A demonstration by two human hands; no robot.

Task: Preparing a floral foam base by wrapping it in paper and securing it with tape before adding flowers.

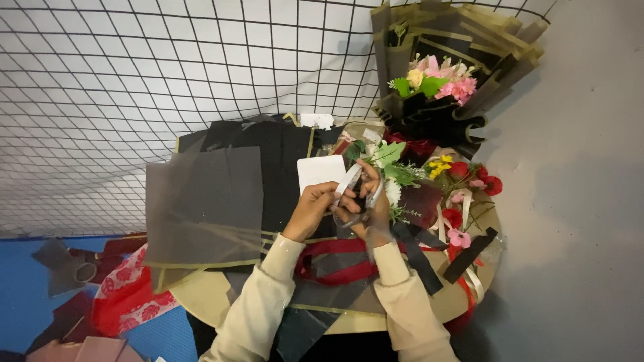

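My right hand (pixel 371 204) grips the stems of a small flower bunch (pixel 389 163) with green leaves and a white bloom, held above the round table (pixel 201 295). My left hand (pixel 310 209) pinches a pale ribbon (pixel 349 179) that runs up across the stems to the right hand. Both hands are close together, fingers closed. A white card (pixel 319 171) lies just behind the left hand on black wrapping sheets (pixel 282 157).
A grey translucent sheet (pixel 204 201) covers the table's left. Loose red, pink and yellow flowers (pixel 469 181), black strips (pixel 417 258) and red ribbon (pixel 335 265) lie around. A wrapped bouquet (pixel 439 87) stands behind, against a wire grid (pixel 134 67). A tape roll (pixel 84 271) sits on the blue floor.
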